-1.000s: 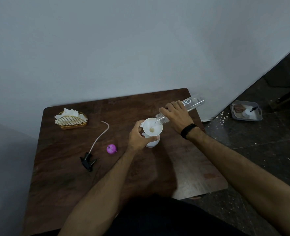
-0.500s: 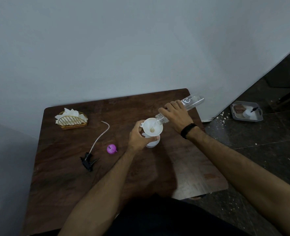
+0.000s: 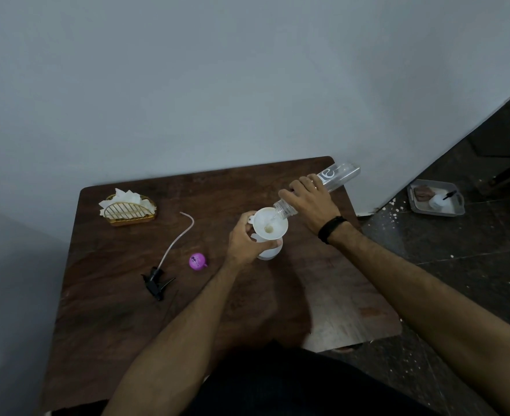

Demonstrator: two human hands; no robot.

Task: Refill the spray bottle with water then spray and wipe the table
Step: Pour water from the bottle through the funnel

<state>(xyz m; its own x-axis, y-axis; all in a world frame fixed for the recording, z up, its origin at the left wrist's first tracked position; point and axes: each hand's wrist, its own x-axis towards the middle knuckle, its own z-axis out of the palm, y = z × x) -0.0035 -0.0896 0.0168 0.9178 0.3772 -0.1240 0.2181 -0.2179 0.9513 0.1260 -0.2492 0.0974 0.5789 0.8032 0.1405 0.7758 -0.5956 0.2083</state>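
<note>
A white spray bottle (image 3: 271, 251) stands on the dark wooden table (image 3: 112, 295) with a white funnel (image 3: 270, 225) in its neck. My left hand (image 3: 245, 241) grips the bottle just under the funnel. My right hand (image 3: 310, 202) holds a clear plastic water bottle (image 3: 339, 175) tilted steeply, its mouth over the funnel rim, and a thin stream of water runs into the funnel. The black spray head (image 3: 157, 284) with its long pale tube (image 3: 181, 232) lies on the table to the left. A purple cap (image 3: 197, 261) lies beside it.
A gold wire holder with white napkins (image 3: 129, 205) sits at the table's far left. A white wall runs right behind the table. On the dark floor to the right stands a grey tray (image 3: 436, 198) with small items.
The water bottle's far end has risen a little, so the bottle tilts more steeply. My left hand and the spray bottle have stayed in place.
</note>
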